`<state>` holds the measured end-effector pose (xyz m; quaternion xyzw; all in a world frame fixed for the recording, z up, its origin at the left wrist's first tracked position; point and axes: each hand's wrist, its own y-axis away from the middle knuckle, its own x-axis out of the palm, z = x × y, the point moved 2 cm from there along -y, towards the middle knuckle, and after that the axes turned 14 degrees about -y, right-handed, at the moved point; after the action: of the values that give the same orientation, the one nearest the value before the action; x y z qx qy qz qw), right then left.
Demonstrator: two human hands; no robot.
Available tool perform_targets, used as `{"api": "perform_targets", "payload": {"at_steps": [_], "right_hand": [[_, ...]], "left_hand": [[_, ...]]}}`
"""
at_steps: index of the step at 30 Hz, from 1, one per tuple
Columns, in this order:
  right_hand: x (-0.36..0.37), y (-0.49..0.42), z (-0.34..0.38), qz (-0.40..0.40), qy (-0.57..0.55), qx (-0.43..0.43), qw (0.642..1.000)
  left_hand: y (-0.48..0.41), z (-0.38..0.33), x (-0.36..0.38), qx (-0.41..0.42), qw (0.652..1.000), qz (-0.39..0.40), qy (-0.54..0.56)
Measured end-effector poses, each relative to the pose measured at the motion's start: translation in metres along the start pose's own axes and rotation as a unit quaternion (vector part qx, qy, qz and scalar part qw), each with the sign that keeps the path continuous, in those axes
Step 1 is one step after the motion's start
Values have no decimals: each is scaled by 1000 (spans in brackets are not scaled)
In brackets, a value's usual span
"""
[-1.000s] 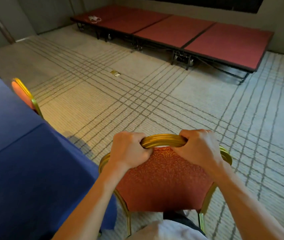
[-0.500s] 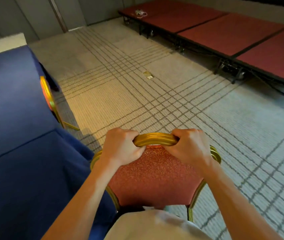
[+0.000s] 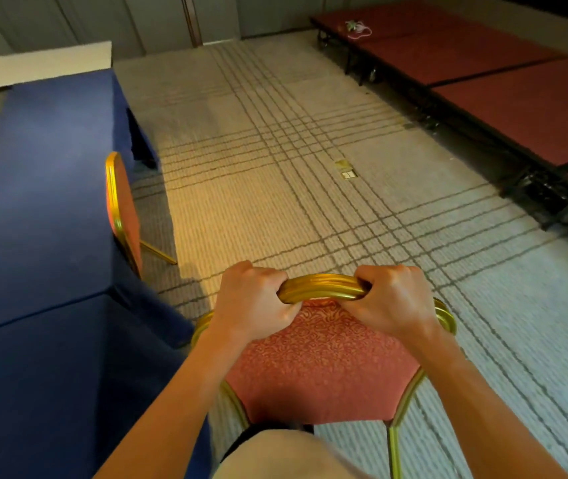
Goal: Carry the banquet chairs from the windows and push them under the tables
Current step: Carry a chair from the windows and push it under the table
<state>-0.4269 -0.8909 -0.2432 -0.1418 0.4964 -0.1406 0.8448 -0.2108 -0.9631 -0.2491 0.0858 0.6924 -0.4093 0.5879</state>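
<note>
At six o'clock, the left hand [image 3: 251, 302] and right hand [image 3: 393, 302] are each clamped on the gold top rail of the red patterned banquet chair [image 3: 320, 368], just beside the blue-clothed surface [image 3: 33, 375] at nine; I think its hidden front legs may snag the hanging cloth. Upholstery looks clean, frame glossy.

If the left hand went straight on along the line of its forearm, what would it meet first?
The left hand already grips the chair's gold rail. Past it, the line seems to cross only carpet toward the red stage platform, though depth is unclear.
</note>
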Motion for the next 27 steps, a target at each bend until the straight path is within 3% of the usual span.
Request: {"api": "perform_targets", "payload": {"at_steps": [15, 27], "right_hand": [[73, -279, -87, 11, -26, -45, 999], [161, -525, -142, 110, -67, -159, 979]], "left_hand": [[-224, 138, 105, -40, 998, 13, -46], [-370, 251, 185, -167, 978, 25, -123]]}}
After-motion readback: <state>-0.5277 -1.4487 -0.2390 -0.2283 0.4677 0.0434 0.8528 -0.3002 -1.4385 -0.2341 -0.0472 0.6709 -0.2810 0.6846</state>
